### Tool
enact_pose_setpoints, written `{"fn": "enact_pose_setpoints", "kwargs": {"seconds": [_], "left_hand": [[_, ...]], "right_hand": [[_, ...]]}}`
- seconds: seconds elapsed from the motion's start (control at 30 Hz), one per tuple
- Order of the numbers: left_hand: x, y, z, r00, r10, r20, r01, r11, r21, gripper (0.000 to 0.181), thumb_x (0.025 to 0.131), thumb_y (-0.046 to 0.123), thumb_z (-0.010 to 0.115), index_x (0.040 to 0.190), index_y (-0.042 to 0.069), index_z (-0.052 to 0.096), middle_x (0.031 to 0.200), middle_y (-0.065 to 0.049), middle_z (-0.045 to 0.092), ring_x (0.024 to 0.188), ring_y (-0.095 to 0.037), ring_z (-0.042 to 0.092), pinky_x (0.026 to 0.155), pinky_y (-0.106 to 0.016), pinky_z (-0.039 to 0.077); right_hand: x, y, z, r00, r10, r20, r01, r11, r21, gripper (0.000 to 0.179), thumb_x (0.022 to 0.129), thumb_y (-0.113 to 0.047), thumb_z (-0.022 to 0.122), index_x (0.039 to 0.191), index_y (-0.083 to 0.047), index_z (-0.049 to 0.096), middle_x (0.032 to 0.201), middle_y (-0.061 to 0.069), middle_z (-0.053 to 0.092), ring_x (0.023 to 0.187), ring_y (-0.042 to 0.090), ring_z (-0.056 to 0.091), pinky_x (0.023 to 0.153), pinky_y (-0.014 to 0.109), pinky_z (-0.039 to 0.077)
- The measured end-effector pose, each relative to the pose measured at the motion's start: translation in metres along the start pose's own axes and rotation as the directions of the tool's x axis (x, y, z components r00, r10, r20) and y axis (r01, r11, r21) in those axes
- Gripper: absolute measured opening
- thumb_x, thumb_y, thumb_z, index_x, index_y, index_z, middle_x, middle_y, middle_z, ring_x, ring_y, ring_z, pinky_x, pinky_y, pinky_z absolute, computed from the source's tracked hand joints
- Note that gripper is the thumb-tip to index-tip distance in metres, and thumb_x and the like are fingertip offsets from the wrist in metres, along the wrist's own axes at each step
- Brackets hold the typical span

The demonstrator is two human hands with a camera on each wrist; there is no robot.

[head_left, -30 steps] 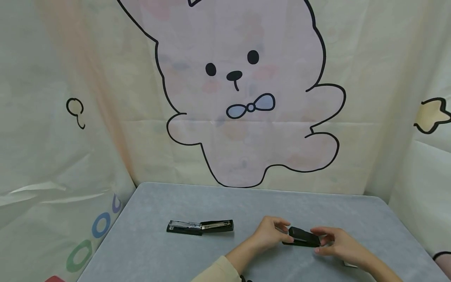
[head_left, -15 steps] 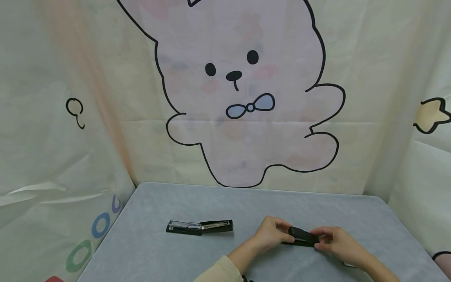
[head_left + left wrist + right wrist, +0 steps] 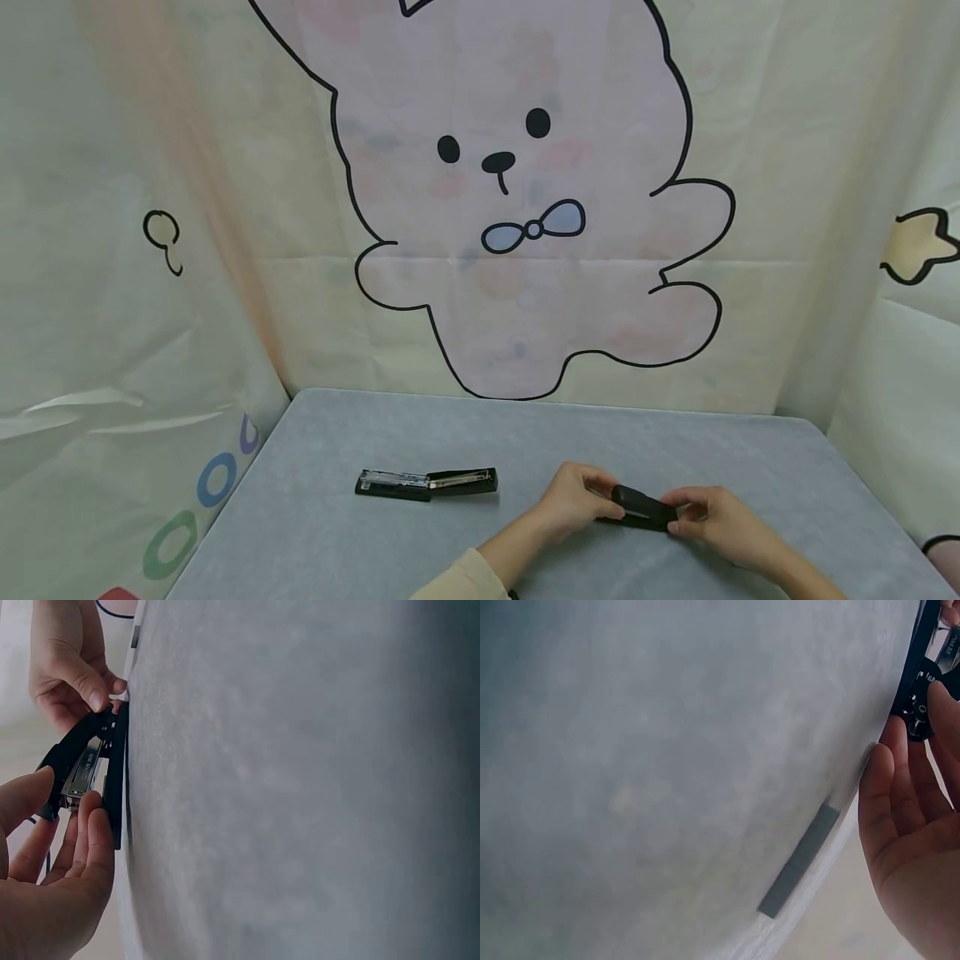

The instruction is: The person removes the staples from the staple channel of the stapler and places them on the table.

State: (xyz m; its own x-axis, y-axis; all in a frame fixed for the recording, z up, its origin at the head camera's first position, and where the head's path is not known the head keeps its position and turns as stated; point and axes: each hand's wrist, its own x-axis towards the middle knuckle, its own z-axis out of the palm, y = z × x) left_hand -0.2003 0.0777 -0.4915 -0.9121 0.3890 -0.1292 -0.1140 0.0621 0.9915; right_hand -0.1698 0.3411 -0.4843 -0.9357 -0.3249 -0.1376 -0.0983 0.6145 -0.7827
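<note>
A black stapler (image 3: 643, 505) rests on the table at the right, its top arm raised at an angle from the base. My left hand (image 3: 573, 500) grips the front end. In the left wrist view the thumb lies on the top arm and the fingers (image 3: 96, 832) are at the metal magazine (image 3: 84, 771) and base. At the hinge end, my right hand (image 3: 712, 521) pinches the stapler between thumb and fingers. A second black stapler (image 3: 426, 483) lies opened out flat to the left, with its metal tray showing. Neither hand touches it.
A grey strip, seemingly of staples (image 3: 799, 861), lies on the table near my right wrist, mostly hidden in the head view. The table (image 3: 337, 425) has a grey-blue cloth. Behind it hangs a curtain (image 3: 300, 333) with a cartoon animal.
My right hand's thumb and fingers have come in against the hinge end. The held stapler has shifted slightly left and nearer to me. The opened stapler stays put.
</note>
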Motion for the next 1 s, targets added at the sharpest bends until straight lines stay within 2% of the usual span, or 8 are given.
{"fn": "enact_pose_setpoints", "kwargs": {"seconds": [0.13, 0.33, 0.57, 0.73, 1.0], "left_hand": [[-0.005, 0.002, -0.005, 1.000, 0.013, 0.007, -0.013, 1.000, -0.003, 0.032, 0.073, -0.017, 0.084, 0.096, 0.005, 0.081, 0.078, 0.001, 0.071, 0.074, -0.009, 0.064, 0.066, -0.023, 0.053], [-0.012, 0.002, -0.013, 0.997, 0.053, 0.049, -0.051, 0.998, -0.030, 0.031, 0.074, -0.016, 0.083, 0.098, 0.003, 0.081, 0.081, -0.001, 0.073, 0.073, -0.009, 0.065, 0.065, -0.023, 0.053], [-0.023, 0.003, -0.024, 0.996, 0.045, 0.077, -0.043, 0.999, -0.026, 0.031, 0.074, -0.014, 0.084, 0.098, 0.006, 0.082, 0.083, 0.002, 0.073, 0.071, -0.010, 0.065, 0.063, -0.022, 0.051], [-0.032, 0.004, -0.034, 0.994, 0.046, 0.098, -0.043, 0.998, -0.037, 0.030, 0.075, -0.012, 0.083, 0.099, 0.006, 0.081, 0.085, 0.001, 0.074, 0.073, -0.011, 0.067, 0.064, -0.023, 0.050], [-0.049, 0.008, -0.050, 0.992, 0.058, 0.111, -0.056, 0.998, -0.015, 0.032, 0.073, -0.013, 0.083, 0.100, 0.004, 0.081, 0.085, 0.002, 0.073, 0.071, -0.011, 0.068, 0.063, -0.023, 0.049]], "right_hand": [[0.000, -0.003, 0.002, 1.000, -0.025, 0.016, 0.025, 0.999, 0.024, 0.038, 0.090, -0.013, 0.082, 0.120, 0.006, 0.071, 0.103, 0.009, 0.073, 0.080, 0.008, 0.065, 0.067, 0.027, 0.050], [-0.001, -0.009, 0.004, 0.998, -0.057, 0.028, 0.057, 0.998, 0.030, 0.036, 0.090, -0.013, 0.081, 0.119, 0.006, 0.072, 0.108, 0.013, 0.074, 0.081, 0.009, 0.068, 0.068, 0.029, 0.055], [-0.005, -0.017, 0.011, 0.995, -0.089, 0.047, 0.088, 0.996, 0.028, 0.035, 0.090, -0.015, 0.082, 0.118, 0.004, 0.073, 0.107, 0.013, 0.074, 0.081, 0.008, 0.068, 0.068, 0.029, 0.055], [-0.007, -0.025, 0.018, 0.994, -0.087, 0.073, 0.082, 0.994, 0.068, 0.035, 0.090, -0.018, 0.082, 0.119, 0.001, 0.073, 0.108, 0.012, 0.073, 0.082, 0.009, 0.069, 0.069, 0.029, 0.055], [-0.008, -0.036, 0.031, 0.976, -0.190, 0.107, 0.179, 0.979, 0.099, 0.031, 0.093, -0.012, 0.079, 0.118, 0.004, 0.072, 0.105, 0.005, 0.073, 0.082, 0.009, 0.068, 0.069, 0.030, 0.056]]}}
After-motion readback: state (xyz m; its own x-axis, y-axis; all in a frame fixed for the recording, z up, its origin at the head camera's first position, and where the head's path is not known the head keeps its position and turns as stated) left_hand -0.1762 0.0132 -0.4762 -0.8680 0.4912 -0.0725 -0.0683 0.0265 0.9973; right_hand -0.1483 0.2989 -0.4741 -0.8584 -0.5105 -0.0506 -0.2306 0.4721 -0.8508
